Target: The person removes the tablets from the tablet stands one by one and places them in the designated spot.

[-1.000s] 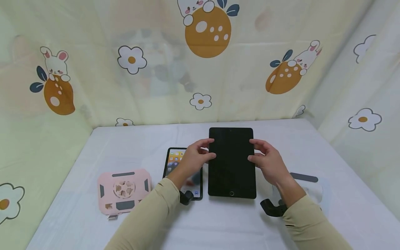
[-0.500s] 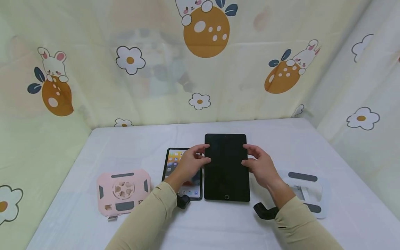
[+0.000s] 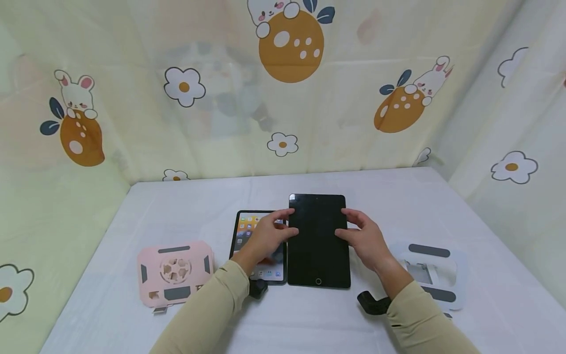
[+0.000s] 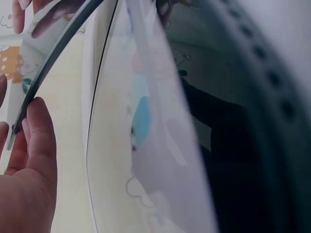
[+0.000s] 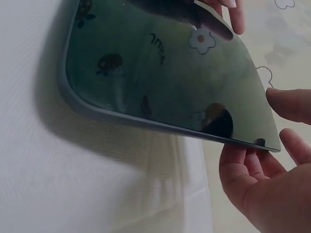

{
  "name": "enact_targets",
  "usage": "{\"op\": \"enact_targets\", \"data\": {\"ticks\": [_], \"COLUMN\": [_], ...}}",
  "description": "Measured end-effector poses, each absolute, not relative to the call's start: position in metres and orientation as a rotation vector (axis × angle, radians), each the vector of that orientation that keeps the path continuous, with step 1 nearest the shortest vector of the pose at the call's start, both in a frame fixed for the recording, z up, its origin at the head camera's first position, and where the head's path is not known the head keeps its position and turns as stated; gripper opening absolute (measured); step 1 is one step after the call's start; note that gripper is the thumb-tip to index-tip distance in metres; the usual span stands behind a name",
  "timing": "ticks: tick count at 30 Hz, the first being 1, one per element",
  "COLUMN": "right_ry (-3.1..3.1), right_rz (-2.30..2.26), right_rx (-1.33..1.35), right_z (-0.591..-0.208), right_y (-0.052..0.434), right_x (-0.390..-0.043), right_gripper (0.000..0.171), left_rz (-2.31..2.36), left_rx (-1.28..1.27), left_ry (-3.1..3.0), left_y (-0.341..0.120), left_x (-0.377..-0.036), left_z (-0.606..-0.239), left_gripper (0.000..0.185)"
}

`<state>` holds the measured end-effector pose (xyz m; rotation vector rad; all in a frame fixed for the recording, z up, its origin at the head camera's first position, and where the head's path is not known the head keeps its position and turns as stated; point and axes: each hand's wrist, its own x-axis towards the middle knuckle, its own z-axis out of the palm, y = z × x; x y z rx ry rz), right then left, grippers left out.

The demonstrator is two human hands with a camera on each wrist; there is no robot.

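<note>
Between both hands (image 3: 316,236), fingers curled, a dark tablet (image 3: 318,241).

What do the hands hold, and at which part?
Both hands, left hand and right hand, grip the black tablet by its long side edges.

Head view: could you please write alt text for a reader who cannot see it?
A person's left hand and right hand hold a dark-screened black tablet by its long edges over a white table. A second tablet with a lit screen lies just to its left, a pink stand farther left, and a white stand to the right.
</note>
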<state>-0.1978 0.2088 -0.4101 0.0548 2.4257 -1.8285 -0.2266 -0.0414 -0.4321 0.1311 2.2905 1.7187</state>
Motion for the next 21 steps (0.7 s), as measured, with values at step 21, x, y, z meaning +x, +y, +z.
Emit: {"op": "enact_targets", "data": {"ticks": [21], "right_ry": [2.509], "right_rz": [-1.702], "right_rx": [0.056], "right_z": [-0.4199], "right_y": [0.2098], "right_x": [-0.1955], "right_gripper": [0.06], "left_rz": [1.556], "left_rx": [0.116], "left_ry": [2.417], "left_y": [-0.0419], "left_x": [-0.2219], "left_z": [-0.4337], "left_gripper": [0.055]}}
